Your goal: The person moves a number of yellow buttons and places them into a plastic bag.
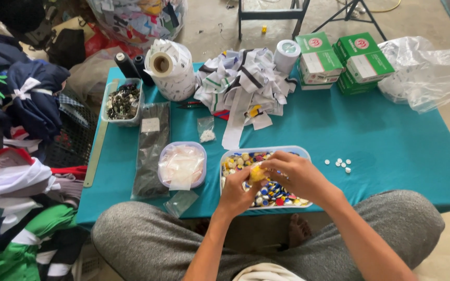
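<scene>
A low counter (391, 140) covered in teal cloth filled the view, with the person's grey-trousered knees drawn up against its near edge. To the left lay a heap of folded garments (22, 156) in navy, green and white. At the back of the counter sat a pile of cut white fabric strips (246, 86), a big roll of white tape (170, 67), stacked green-and-white boxes (342, 62) and a crumpled clear plastic bag (428, 73). Nearer stood a dark flat packet (149, 151), a clear tub of dark buttons (123, 101) and a round tub of small clear bags (182, 165).

Directly in front of the person was a rectangular tray (292, 151) of mixed coloured buttons, still well filled. Both hands met above it: the left hand (238, 192) and the right hand (292, 174) had their fingers closed together around a small yellow piece (257, 173), probably a button or little bag, though it was too small to tell which.

Smallest of all, a handful of white buttons (339, 164) lay loose on the cloth to the right of the tray, well apart from it. Judging by that small group against the full tray, the sorting looked barely begun, with most of the buttons left to go through.
</scene>
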